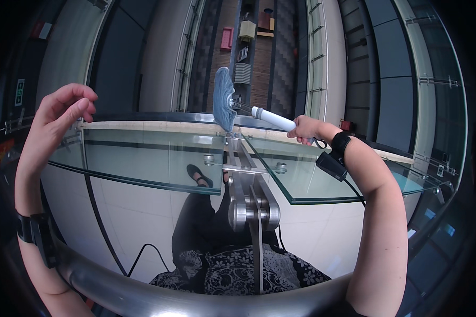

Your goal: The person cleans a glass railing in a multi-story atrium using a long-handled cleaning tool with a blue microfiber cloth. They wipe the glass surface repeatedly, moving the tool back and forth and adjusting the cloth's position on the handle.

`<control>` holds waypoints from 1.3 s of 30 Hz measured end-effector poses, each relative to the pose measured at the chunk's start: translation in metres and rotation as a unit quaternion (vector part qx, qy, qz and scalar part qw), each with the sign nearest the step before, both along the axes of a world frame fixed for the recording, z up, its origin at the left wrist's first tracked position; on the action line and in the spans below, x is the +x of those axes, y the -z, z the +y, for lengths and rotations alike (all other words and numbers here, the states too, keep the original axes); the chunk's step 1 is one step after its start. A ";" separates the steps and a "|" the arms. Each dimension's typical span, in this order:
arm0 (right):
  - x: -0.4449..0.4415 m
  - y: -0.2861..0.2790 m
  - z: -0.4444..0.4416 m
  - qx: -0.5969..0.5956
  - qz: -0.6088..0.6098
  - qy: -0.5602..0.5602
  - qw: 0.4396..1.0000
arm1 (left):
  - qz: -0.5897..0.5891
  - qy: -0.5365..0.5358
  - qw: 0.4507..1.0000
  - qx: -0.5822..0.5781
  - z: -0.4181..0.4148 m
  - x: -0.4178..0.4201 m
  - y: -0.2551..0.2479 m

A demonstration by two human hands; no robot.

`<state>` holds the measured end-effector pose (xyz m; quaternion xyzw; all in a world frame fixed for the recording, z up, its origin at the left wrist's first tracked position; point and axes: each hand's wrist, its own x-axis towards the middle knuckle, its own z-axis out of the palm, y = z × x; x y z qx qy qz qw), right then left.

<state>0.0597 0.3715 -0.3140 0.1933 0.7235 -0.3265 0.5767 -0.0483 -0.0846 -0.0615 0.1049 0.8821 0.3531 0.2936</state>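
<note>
My right hand (306, 129) grips the white handle (275, 119) of a duster, whose dark wrist loop hangs below the fist. At the handle's far end, the blue-grey cloth head (223, 99) is upright, close to the top of a steel baluster (238, 146); whether it touches cannot be told. Up at the left, my left hand (63, 107) holds nothing, its fingers loosely curled and apart, above the left glass panel (150, 158). A second glass panel (325, 170) lies beneath my right forearm. Both arms reach over a thick steel handrail (206, 301).
Beyond the railing is a deep drop, with a lower floor bearing a pink bench (227, 38) and other furniture. Steel clamps (209, 159) fix the glass to the baluster. A black cable (355, 190) runs from the device (331, 165) on my right wrist.
</note>
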 end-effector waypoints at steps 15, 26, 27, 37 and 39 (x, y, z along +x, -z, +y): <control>0.013 0.007 -0.018 -0.014 -0.087 -0.063 0.994 | -0.009 0.002 1.000 0.008 0.000 0.000 0.003; 0.025 0.014 -0.004 0.006 -0.044 -0.073 0.996 | -0.002 0.001 1.000 -0.019 0.002 0.002 0.001; 0.021 0.014 -0.001 0.015 -0.032 -0.100 0.994 | -0.001 -0.003 1.000 -0.025 0.001 0.002 -0.001; 0.022 0.028 -0.016 0.005 -0.048 -0.068 0.997 | -0.012 0.003 1.000 -0.015 0.004 0.000 0.000; 0.023 0.024 -0.022 -0.009 -0.072 -0.027 0.997 | -0.013 0.000 1.000 -0.005 0.005 0.002 0.000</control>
